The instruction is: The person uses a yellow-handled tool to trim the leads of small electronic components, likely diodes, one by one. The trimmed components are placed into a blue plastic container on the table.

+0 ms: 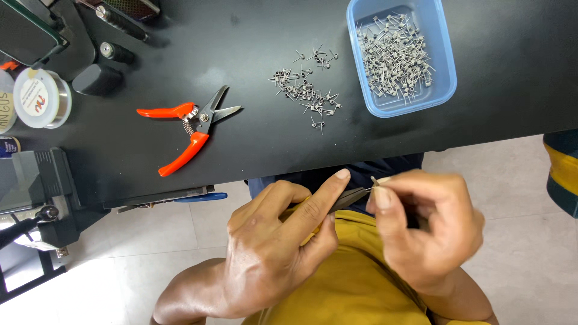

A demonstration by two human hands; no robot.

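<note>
Round white spool label (37, 96), red mark, far left on table; partial labelled containers (6, 114) at left edge.

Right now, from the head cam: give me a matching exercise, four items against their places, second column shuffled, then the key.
Things:
1. snips with orange handles
2. blue plastic tub
3. loose pile of small wire coils
4. pliers

Places:
A. far right of the black table, full of coils
B. in the left hand, tip meeting the right hand
C. lying open on the table, left of the pile
D. on the table between snips and tub

Pairs: 1-C, 2-A, 3-D, 4-B
</note>
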